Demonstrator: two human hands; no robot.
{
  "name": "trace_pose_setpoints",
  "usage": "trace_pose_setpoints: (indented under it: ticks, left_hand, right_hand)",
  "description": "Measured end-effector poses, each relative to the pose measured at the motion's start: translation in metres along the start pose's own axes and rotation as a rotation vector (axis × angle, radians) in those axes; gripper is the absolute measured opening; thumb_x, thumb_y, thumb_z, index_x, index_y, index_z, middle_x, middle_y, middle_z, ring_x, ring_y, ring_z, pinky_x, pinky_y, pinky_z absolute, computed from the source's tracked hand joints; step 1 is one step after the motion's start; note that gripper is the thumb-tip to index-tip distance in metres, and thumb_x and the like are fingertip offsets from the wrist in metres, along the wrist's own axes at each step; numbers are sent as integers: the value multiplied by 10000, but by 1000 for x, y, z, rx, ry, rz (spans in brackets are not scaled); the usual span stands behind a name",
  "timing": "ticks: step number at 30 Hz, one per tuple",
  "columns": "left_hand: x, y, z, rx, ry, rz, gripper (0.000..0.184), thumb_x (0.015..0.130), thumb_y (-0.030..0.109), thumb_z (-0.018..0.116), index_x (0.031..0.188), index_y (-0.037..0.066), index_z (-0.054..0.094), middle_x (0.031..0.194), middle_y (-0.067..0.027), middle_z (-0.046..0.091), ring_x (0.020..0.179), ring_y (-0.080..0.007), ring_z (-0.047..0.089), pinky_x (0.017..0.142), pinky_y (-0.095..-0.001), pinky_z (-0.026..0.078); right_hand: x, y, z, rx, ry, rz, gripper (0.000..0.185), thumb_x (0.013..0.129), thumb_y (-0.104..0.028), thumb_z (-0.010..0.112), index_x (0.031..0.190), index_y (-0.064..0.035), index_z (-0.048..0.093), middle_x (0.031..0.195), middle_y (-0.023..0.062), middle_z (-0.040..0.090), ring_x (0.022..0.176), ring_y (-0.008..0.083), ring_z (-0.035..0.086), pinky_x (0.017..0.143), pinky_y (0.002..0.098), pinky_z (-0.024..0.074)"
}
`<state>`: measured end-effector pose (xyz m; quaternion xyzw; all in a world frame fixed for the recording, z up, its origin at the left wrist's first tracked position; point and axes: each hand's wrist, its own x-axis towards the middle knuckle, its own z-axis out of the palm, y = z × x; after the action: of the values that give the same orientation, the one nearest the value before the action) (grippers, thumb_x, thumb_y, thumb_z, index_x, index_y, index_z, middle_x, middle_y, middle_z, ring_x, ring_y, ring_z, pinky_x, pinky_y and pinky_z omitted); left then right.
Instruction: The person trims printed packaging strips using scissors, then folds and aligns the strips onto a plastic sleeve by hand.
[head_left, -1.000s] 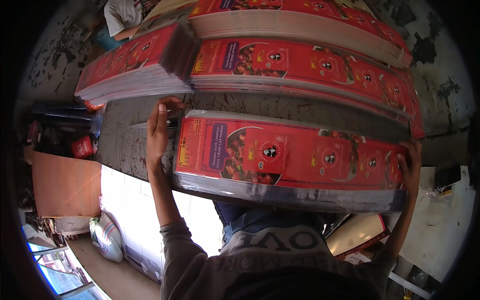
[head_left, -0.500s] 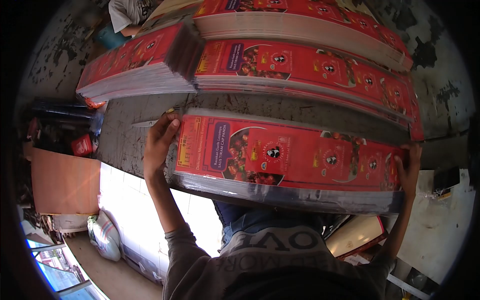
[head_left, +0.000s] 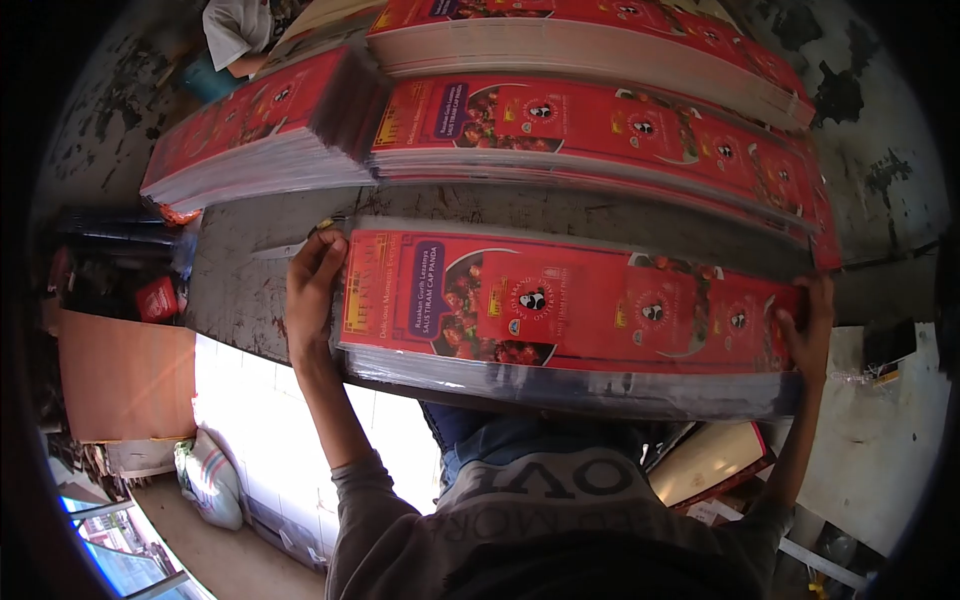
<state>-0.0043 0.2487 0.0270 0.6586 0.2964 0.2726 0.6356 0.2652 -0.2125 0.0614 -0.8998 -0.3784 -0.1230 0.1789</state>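
Note:
A long stack of red printed plastic-covered sheets [head_left: 590, 310] lies along the near edge of the dark worn table [head_left: 250, 300]. My left hand [head_left: 316, 285] is closed on its left end, thumb and fingers bent at the upper corner. At the opposite end, my right hand [head_left: 812, 325] grips the right edge, with the thumb over the top sheet. A thin pale blade [head_left: 280, 250] lies on the table just beyond my left hand, its other end partly hidden by the fingers.
Behind are more stacks of the same sheets: a middle stack [head_left: 590, 125], a far stack [head_left: 580, 40] and a left stack [head_left: 245, 125]. Another person's sleeve [head_left: 232, 30] shows at the upper left. A brown cardboard panel [head_left: 125, 375] and a white sack [head_left: 212, 480] are at left.
The view has shifted slightly, so the stacks appear a little further left. Both hands stay at the ends of the near stack.

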Motion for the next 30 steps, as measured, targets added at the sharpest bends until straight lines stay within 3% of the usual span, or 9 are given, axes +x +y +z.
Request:
trace_pose_setpoints:
  ticks: [8,14,20,22,26,29,30]
  left_hand:
    - [-1,-6,3,16,-1,62,147,858,160,502,896,24,546,675,26,513,566,-20,391,533,-175,293]
    - [-3,0,6,48,37,65,152,865,159,488,899,21,542,723,3,527,634,-37,442,584,-188,342]
    - [-2,21,26,491,57,430,230,852,155,504,1032,16,538,920,-76,550,806,-140,522,717,-269,431]
    - [0,29,26,800,-142,556,292,807,146,556,1079,42,535,1010,-85,532,911,-209,516,770,-324,440]
    - [7,31,27,945,-264,617,324,759,125,600,1072,61,546,992,-81,533,905,-234,518,749,-357,445]
    - [12,32,32,975,-279,683,263,735,95,618,982,32,554,943,-95,527,862,-224,525,717,-360,448]
    - [12,32,34,886,-280,619,207,735,82,617,916,19,538,891,-100,526,827,-222,530,712,-351,442]
  right_hand:
    - [0,10,4,-15,-5,-74,470,613,-301,690,910,-14,463,836,149,427,827,334,437,729,374,370]
    - [2,14,5,59,-31,-12,472,584,-299,699,863,-14,447,792,126,406,774,308,416,709,364,353]
    - [-1,11,5,36,17,-24,467,581,-287,700,881,-20,461,836,122,432,803,302,427,712,365,353]
    - [0,6,5,14,52,-56,463,577,-285,702,881,-23,470,856,119,437,822,299,426,715,362,351]
    - [2,3,-1,-123,47,-127,453,569,-284,708,877,-28,497,892,114,439,848,293,420,724,353,347]
    - [1,2,2,-71,93,-74,433,565,-292,709,820,-30,478,867,114,421,820,290,410,709,353,341]
    - [0,3,2,-71,95,-72,433,565,-292,709,820,-30,478,867,114,421,820,290,410,709,353,341]
